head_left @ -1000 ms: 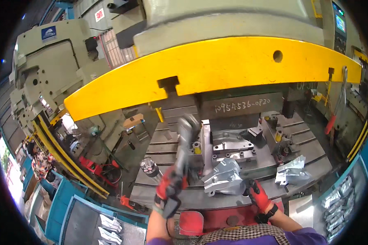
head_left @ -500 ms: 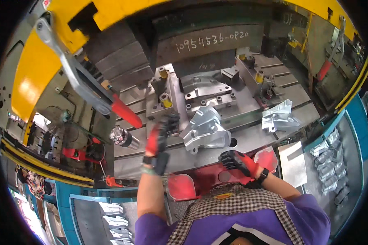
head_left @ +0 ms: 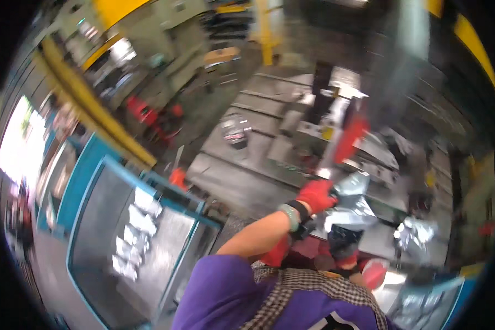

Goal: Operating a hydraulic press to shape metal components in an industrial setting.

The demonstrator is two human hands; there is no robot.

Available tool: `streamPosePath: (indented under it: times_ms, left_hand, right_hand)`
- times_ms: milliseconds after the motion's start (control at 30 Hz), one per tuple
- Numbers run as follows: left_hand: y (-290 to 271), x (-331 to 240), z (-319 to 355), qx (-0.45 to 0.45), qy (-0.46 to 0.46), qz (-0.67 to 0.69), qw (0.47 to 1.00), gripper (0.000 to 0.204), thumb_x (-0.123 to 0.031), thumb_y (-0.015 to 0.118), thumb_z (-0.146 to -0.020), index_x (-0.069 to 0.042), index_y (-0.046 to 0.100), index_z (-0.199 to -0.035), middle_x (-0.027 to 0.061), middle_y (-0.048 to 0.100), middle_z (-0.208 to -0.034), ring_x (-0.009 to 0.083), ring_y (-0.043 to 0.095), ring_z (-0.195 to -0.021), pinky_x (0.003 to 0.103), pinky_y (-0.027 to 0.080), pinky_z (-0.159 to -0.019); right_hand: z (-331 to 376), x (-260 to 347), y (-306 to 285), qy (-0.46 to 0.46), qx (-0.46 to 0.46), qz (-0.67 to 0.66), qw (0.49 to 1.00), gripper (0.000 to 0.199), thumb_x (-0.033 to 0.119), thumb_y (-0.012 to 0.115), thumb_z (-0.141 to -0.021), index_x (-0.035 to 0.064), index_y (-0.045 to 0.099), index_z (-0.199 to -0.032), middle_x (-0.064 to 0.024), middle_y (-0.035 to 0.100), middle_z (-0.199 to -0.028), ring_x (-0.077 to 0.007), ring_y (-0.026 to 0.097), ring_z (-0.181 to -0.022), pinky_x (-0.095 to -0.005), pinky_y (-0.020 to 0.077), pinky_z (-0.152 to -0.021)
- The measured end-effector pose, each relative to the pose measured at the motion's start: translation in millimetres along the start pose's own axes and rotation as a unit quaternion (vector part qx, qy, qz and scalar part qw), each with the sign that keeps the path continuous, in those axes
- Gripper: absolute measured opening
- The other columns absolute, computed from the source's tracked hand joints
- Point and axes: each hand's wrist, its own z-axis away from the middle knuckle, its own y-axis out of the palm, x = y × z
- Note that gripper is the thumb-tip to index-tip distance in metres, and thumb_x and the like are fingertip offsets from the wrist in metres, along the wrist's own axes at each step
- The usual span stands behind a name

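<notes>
The left hand (head_left: 316,195), in a red glove, is closed around the end of a long tool with a red shaft (head_left: 344,144), right beside a shiny pressed metal part (head_left: 349,206) lying on the grey press surface (head_left: 242,181). The right hand (head_left: 345,245), dark-gloved, sits just under that part; blur hides its grip. A blue-framed bin (head_left: 143,231) stands to the left

The person's left forearm is bare and reaches up and to the right from the purple sleeve, a band around its wrist. The left hand (head_left: 317,194), in a red glove, is closed in a grip. The right hand (head_left: 345,242), dark-gloved with a red cuff, lies nearer, below the left; its fingers are too blurred to read.
</notes>
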Motion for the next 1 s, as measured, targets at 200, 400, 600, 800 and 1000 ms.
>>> streamPosePath:
  times_ms: [200, 400, 600, 800, 1000]
  left_hand:
    - [30.1, 16.7, 15.7, 0.088, -0.071, 0.055, 0.992, 0.089, -0.053, 0.066, -0.071, -0.007, 0.031, -0.138, 0.0256, 0.039, -0.134, 0.0352, 0.04, -0.124, 0.039, 0.031, -0.103]
    - [81.7, 46.2, 6.1, 0.125, -0.079, 0.267, 0.952, 0.09, -0.052, 0.055, -0.081, -0.002, 0.012, -0.142, 0.0207, 0.052, -0.122, 0.0246, 0.05, -0.112, 0.033, 0.036, -0.096]
    - [115.5, 34.5, 28.3, -0.047, -0.073, 0.372, 0.924, 0.065, -0.039, 0.049, -0.088, -0.001, 0.028, -0.137, 0.0208, 0.049, -0.125, 0.0239, 0.045, -0.118, 0.032, 0.036, -0.096]
    - [60.3, -21.6, 120.9, -0.085, -0.079, 0.451, 0.885, 0.073, -0.043, 0.052, -0.088, -0.005, 0.021, -0.142, 0.0178, 0.035, -0.138, 0.0245, 0.034, -0.126, 0.032, 0.028, -0.104]
    - [35.8, -29.1, 227.2, -0.187, -0.091, 0.505, 0.838, 0.084, -0.046, 0.058, -0.084, -0.01, 0.012, -0.144, 0.0127, 0.032, -0.142, 0.0245, 0.03, -0.13, 0.034, 0.024, -0.106]
  right_hand:
    - [-18.4, 10.5, 50.7, -0.053, -0.248, 0.283, 0.925, 0.068, 0.06, 0.039, -0.085, 0.0127, 0.037, -0.134, -0.0067, 0.047, -0.129, -0.0274, 0.044, -0.118, -0.0443, 0.0323, -0.101]
    - [-23.7, 25.3, 63.9, 0.002, -0.196, 0.676, 0.71, 0.066, 0.056, 0.038, -0.088, 0.0102, 0.035, -0.135, -0.0105, 0.043, -0.132, -0.0288, 0.042, -0.12, -0.0443, 0.0298, -0.103]
    - [-18.3, 50.3, 73.4, 0.003, 0.042, 0.91, 0.413, 0.064, 0.053, 0.036, -0.09, 0.0078, 0.033, -0.135, -0.0143, 0.039, -0.135, -0.0301, 0.041, -0.121, -0.0443, 0.0274, -0.104]
    - [-12.4, 61.6, 88.3, -0.084, 0.185, 0.931, 0.303, 0.063, 0.049, 0.037, -0.092, 0.0046, 0.031, -0.135, -0.0173, 0.036, -0.137, -0.0309, 0.04, -0.122, -0.0438, 0.0261, -0.105]
    - [5.6, -51.9, 203.6, 0.102, 0.237, 0.898, 0.356, 0.083, 0.06, 0.054, -0.08, 0.0047, 0.029, -0.137, -0.017, 0.035, -0.139, -0.0387, 0.035, -0.124, -0.044, 0.0251, -0.105]
